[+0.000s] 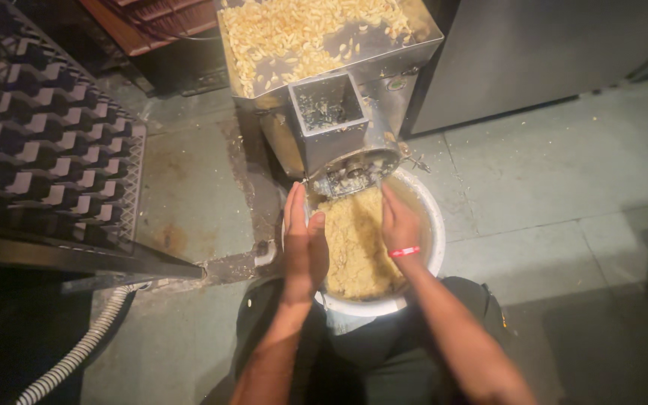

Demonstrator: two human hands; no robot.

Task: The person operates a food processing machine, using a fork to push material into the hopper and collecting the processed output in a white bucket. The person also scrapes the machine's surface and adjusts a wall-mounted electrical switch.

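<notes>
Concrete floor (564, 187); one bowl (433, 225), two hands (305, 251) (399, 225) inside

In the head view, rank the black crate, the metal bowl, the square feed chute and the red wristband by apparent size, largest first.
1. black crate
2. metal bowl
3. square feed chute
4. red wristband

The crate runs off the frame's edge.

No packages, labels, signs or screens show anywhere in this view, from the upper left of the frame to the lower right.
</notes>
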